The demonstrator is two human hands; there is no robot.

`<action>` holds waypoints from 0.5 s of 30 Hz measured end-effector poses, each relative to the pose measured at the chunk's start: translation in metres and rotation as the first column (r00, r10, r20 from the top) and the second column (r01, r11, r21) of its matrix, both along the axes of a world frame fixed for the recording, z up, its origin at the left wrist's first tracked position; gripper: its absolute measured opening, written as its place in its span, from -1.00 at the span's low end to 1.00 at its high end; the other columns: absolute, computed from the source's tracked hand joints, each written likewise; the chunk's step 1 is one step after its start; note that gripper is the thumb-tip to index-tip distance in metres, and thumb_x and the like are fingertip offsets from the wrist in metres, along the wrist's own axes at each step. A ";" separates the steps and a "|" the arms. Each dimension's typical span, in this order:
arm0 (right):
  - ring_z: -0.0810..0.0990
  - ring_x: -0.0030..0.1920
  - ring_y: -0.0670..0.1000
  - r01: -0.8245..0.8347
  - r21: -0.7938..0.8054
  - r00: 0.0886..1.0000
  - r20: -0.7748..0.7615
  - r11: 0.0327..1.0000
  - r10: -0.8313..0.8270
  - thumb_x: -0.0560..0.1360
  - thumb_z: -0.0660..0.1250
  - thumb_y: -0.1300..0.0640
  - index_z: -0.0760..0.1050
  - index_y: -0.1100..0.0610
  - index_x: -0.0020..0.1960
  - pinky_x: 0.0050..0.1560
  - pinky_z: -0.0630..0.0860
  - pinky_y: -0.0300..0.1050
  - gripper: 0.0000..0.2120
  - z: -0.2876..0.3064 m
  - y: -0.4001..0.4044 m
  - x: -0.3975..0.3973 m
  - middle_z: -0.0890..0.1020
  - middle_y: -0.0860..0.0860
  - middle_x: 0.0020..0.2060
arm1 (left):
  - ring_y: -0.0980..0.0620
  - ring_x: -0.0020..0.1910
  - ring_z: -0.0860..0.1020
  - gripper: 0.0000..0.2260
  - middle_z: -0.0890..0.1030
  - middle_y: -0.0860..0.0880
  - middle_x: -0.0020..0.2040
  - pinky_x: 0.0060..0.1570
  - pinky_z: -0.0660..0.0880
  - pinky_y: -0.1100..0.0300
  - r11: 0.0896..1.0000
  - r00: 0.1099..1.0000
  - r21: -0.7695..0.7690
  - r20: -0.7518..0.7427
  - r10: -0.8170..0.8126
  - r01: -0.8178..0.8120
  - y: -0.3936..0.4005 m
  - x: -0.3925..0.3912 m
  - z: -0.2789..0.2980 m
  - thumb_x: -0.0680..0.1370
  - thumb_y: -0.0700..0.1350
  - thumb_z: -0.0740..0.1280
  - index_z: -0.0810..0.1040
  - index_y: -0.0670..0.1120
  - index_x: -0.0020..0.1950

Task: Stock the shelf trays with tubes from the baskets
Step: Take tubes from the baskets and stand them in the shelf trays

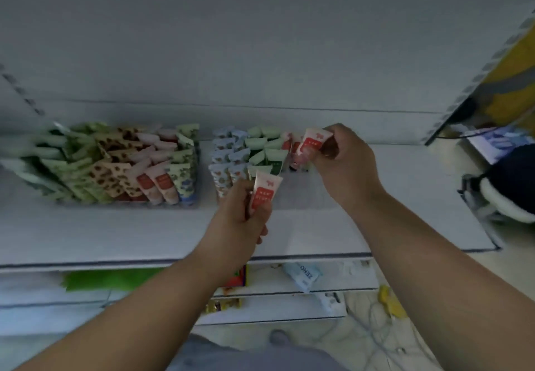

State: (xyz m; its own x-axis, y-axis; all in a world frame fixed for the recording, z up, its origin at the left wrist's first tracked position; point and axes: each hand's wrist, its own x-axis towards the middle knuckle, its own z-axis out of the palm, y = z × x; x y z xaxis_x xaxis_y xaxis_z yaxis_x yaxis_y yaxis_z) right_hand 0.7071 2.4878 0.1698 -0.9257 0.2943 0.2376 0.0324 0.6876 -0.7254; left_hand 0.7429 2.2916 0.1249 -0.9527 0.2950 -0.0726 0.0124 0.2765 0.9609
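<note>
Both hands grip pink tubes: left hand [243, 214] one [264, 191], right hand [344, 159] another [312, 142]; tray edges blurred.

White metal shelf [333, 226] in front of me carries two clear plastic trays side by side: left tray [191, 201] packed with rows of green, leopard-print, pink and blue-patterned tubes, right tray [215, 197] part-filled with pale blue, green and pink tubes.

Single head-worn wide-angle view, looking forward and steeply down onto white shelf [115, 231] from close above. Forearms enter from near edge. Lower shelves and floor at near bottom, back panel far. Edges bend.
</note>
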 end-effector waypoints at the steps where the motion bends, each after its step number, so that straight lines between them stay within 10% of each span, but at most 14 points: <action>1: 0.50 -0.25 -0.30 -0.033 0.012 0.999 -0.005 0.999 0.033 0.43 0.45 0.06 0.49 -0.03 -0.04 -0.33 0.35 -0.50 -0.83 -0.003 0.001 -0.008 0.55 -0.24 -0.27 | 0.16 -0.38 0.51 -0.92 0.56 -0.07 -0.21 -0.40 0.44 0.33 0.999 1.000 -0.013 0.011 0.029 -0.029 0.005 0.000 -0.001 0.61 -0.13 0.23 0.39 0.05 0.04; 15: 0.61 0.00 0.04 -0.369 0.231 0.926 0.170 0.900 0.336 0.55 0.29 0.08 0.45 0.06 0.22 -0.05 0.55 -0.04 -0.74 -0.038 0.020 -0.035 0.65 0.00 0.00 | 0.07 -0.27 0.58 -0.86 0.59 0.01 -0.14 -0.27 0.54 0.03 0.973 0.974 0.034 0.033 0.226 -0.227 0.049 0.011 -0.024 0.61 -0.11 0.25 0.41 0.13 0.08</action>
State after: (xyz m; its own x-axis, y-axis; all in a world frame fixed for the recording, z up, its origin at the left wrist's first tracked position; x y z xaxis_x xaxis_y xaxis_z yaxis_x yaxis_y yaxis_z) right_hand 0.6718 2.5074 0.1317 -0.9841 -0.1116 0.1383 -0.1688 0.8307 -0.5305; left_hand 0.7536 2.3404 0.1005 -0.9927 0.0752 -0.0939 -0.0741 0.2325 0.9698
